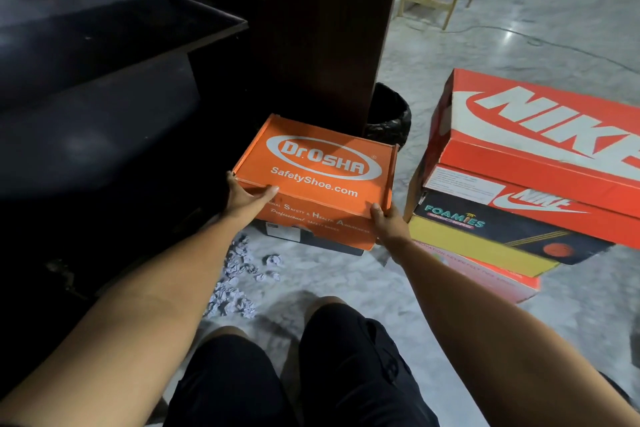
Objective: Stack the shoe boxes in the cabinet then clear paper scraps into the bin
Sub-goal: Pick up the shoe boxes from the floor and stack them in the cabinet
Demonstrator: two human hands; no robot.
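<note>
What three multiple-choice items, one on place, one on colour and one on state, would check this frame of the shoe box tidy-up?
1. Where do the paper scraps lie?
A. On the floor by the cabinet
B. In the bin
C. On a shelf

2. What colour is the box being held?
A. Blue
B. Orange
C. Green

3. How is that box held?
A. One hand
B. Both hands
C. Untouched

Answers: 1 A, the scraps sit on the floor beside the cabinet; 2 B, its lid is orange; 3 B, the left hand and right hand grip its near corners.
</note>
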